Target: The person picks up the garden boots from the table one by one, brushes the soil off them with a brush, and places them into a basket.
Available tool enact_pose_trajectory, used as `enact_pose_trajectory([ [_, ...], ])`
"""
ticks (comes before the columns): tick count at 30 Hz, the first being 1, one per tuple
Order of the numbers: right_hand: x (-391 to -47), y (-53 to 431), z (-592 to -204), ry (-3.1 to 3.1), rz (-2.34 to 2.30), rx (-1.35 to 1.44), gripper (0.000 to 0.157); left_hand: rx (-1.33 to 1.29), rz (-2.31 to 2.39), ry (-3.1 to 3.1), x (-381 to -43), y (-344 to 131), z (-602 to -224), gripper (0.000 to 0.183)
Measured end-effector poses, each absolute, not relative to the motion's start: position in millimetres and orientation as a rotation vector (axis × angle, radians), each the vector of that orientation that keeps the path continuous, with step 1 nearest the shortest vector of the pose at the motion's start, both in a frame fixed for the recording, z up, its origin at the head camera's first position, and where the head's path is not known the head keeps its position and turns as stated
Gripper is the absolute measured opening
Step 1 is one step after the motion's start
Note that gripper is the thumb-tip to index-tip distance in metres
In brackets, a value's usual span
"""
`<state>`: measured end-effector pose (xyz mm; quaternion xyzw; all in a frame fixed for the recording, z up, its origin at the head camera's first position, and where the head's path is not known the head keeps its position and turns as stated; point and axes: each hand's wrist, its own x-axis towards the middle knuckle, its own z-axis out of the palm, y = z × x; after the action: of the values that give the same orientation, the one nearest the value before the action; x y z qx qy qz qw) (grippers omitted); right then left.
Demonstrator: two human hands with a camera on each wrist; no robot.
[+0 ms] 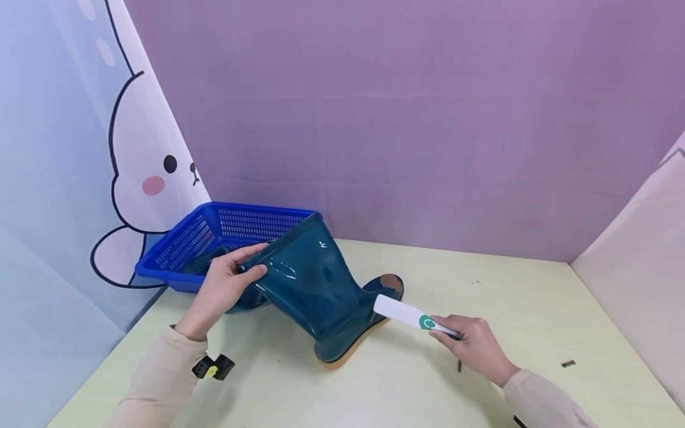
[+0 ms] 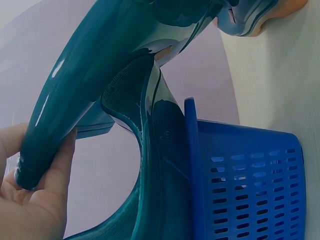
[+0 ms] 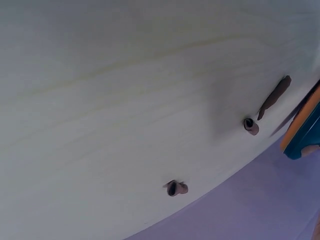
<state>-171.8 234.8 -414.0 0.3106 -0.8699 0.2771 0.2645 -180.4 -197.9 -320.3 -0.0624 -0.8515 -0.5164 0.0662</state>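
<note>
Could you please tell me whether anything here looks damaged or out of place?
The held boot has a ragged brown patch interrupting its glossy surface at the toe, and brown scraps litter the table. The patch could be dirt or damage.

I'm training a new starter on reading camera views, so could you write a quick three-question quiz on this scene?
1. True or false: the left grip holds a teal rubber boot by the top edge of its shaft.
2. What does the right grip hold?
3. Choose one: the perforated basket is (a) red, (b) blue, (c) white.

Key: 1. True. 2. A white tool with a green mark. 3. (b).
</note>
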Motion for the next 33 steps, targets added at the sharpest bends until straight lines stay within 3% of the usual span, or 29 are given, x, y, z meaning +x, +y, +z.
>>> enact_pose_trajectory([
  [33,-180.8,251.6,-424.3,-2.397,0.782,0.748,0.024,-0.158,-1.523,-2.588,-181.6,-189.0,-320.7,0.043],
])
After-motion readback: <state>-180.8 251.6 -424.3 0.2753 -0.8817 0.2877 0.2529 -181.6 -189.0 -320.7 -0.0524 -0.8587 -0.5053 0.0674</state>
